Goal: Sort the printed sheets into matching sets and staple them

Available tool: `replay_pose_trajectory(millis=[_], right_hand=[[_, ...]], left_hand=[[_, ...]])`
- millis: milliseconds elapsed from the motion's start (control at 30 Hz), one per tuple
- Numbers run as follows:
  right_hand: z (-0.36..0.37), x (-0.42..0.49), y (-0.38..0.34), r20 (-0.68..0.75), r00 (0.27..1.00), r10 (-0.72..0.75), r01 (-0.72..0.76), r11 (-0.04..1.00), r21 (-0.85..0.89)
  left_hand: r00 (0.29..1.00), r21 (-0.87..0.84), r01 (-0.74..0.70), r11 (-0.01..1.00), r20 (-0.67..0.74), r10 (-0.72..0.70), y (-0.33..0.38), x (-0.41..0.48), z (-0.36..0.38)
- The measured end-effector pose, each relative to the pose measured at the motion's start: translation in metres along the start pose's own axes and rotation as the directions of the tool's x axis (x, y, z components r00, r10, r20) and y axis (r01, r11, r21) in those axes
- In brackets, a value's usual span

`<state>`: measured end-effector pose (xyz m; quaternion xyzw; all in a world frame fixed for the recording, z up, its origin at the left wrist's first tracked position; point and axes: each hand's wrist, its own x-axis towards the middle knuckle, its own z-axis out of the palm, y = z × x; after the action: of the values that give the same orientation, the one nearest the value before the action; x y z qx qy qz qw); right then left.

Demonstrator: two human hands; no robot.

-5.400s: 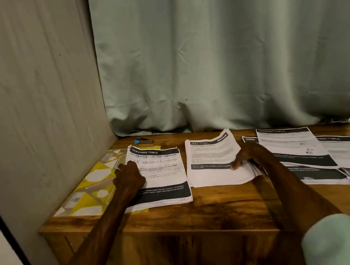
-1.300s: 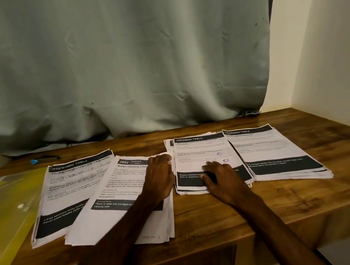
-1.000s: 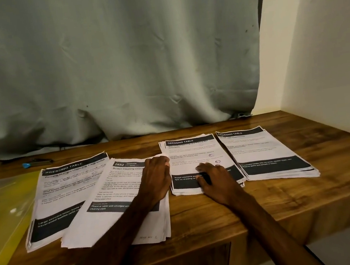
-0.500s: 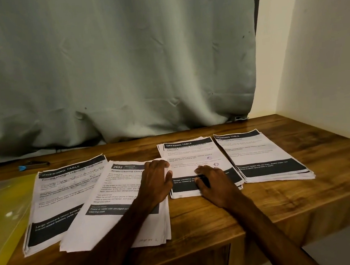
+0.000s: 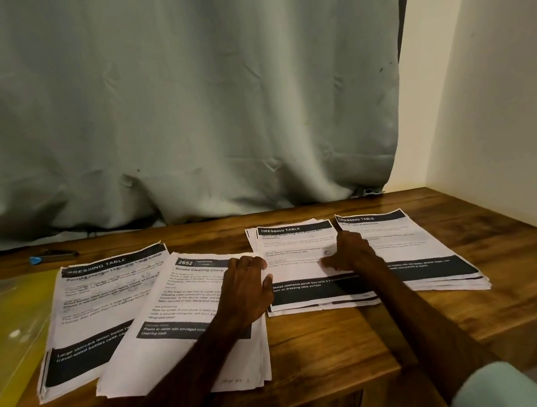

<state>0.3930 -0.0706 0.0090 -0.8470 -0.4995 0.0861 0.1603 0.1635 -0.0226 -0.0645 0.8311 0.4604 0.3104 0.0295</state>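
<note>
On the brown wooden table (image 5: pixel 405 321), the right hand (image 5: pixel 348 254) has slid up the third white printed stack (image 5: pixel 298 243), bent fingertips pressing its top sheet, likely to lift it. The left hand (image 5: pixel 246 288), loose-fingered, steadies the slanted second stack (image 5: pixel 179 312).

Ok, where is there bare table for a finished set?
Best is the right end of the table, between the rightmost stack and the wall. Also bare: the front edge before the two right stacks, and a strip along the curtain. The left side is crowded: folder, two overlapping stacks, with the left hand and right hand in the middle.
</note>
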Motion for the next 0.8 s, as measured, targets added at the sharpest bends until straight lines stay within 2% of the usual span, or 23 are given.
replay_pose_trajectory(millis=[67, 333, 433, 700, 800], right_hand=[[-0.003, 0.016, -0.004, 0.022, 1.0, -0.005, 0.007, 0.998, -0.063], [-0.016, 0.052, -0.01, 0.145, 0.982, 0.121, -0.111, 0.991, -0.076], [-0.021, 0.055, -0.012, 0.173, 0.978, 0.118, -0.105, 0.991, -0.082], [-0.024, 0.047, -0.017, 0.167, 0.982, 0.09, -0.083, 0.995, -0.045], [-0.023, 0.047, -0.016, 0.153, 0.984, 0.094, -0.098, 0.995, 0.022]], left_hand=[[1.0, 0.014, 0.005, 1.0, -0.002, -0.005, 0.001, 0.001, 0.0], [1.0, 0.039, 0.001, 0.999, 0.006, -0.002, -0.001, 0.001, 0.002], [1.0, 0.042, 0.0, 0.999, 0.007, 0.0, -0.001, 0.0, 0.001], [1.0, 0.035, 0.01, 0.999, 0.017, -0.011, 0.0, 0.002, 0.001], [1.0, 0.032, 0.019, 0.999, 0.023, -0.019, 0.0, 0.001, 0.001]])
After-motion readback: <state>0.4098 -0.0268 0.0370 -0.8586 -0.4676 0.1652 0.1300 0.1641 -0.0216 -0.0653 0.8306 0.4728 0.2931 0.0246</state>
